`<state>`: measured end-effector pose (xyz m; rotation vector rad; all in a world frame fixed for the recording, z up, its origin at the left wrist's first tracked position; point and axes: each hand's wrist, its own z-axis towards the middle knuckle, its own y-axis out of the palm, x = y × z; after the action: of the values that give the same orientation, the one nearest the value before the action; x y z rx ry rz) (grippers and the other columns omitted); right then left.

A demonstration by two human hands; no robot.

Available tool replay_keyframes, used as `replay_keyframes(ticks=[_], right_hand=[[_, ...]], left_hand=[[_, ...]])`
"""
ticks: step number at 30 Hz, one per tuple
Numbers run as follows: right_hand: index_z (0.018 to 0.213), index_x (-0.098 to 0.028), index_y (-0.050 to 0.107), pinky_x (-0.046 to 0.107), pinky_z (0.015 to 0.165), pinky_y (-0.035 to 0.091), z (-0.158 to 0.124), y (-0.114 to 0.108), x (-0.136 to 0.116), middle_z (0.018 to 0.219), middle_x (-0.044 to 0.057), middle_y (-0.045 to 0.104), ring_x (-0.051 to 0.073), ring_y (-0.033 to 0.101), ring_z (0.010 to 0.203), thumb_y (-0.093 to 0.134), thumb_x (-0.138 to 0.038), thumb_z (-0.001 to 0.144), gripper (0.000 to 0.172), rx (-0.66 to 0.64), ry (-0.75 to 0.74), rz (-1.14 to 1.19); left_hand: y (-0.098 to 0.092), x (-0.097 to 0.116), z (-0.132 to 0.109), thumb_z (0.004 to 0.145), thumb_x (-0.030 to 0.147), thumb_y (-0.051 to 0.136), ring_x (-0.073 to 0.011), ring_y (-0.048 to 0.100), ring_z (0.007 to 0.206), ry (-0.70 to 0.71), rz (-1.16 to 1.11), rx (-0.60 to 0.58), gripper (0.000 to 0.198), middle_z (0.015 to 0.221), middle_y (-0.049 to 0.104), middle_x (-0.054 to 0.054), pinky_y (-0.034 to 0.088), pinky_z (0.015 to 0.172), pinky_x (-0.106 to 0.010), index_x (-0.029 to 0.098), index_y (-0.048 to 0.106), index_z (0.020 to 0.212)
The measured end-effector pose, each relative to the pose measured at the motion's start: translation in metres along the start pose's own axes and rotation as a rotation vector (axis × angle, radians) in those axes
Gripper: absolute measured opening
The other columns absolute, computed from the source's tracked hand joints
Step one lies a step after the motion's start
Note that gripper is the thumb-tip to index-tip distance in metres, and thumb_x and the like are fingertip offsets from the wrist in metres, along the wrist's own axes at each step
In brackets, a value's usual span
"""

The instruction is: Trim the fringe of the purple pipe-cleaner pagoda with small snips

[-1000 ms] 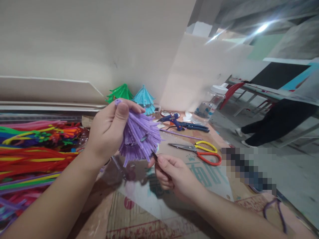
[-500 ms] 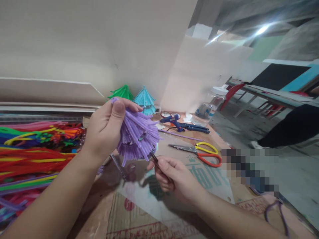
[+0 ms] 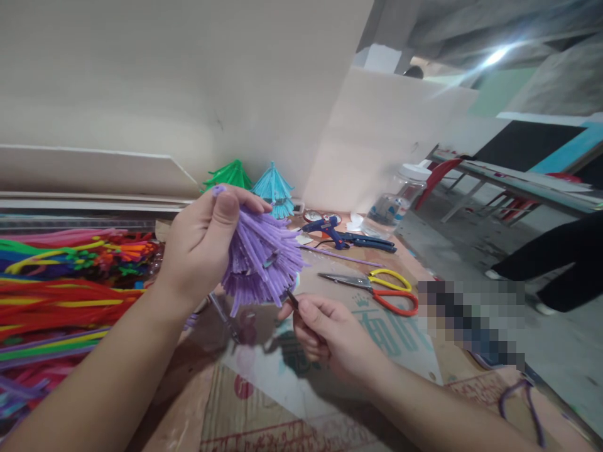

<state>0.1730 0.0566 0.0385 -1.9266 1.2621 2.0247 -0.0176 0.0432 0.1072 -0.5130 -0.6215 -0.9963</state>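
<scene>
The bare left forearm (image 3: 127,351) slants up from the lower left corner to the left hand (image 3: 198,245), which is raised the higher of the two, its thumb (image 3: 226,210) pressed in and its fingers (image 3: 254,199) bent over toward the right. The bare right forearm (image 3: 424,398) reaches in from the lower right to the right hand (image 3: 325,326), held lower and well apart, thumb and forefinger pinched together, the other fingers curled underneath.
</scene>
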Motion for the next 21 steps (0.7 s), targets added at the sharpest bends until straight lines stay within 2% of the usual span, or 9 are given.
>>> replay_keyframes(ticks=[21], right_hand=[[0.080, -0.015, 0.064, 0.020, 0.039, 0.009, -0.0008, -0.0014, -0.0024, 0.045, -0.012, 0.034, 0.004, 0.016, 0.039, 0.076, -0.060, 0.072, 0.048, 0.010, 0.014, -0.026]], left_hand=[[-0.0016, -0.0024, 0.0017, 0.093, 0.061, 0.048, -0.0222, 0.070, 0.093, 0.041, 0.022, 0.009, 0.046, 0.091, 0.073, -0.005, 0.054, 0.086, -0.040, 0.021, 0.069, 0.086]])
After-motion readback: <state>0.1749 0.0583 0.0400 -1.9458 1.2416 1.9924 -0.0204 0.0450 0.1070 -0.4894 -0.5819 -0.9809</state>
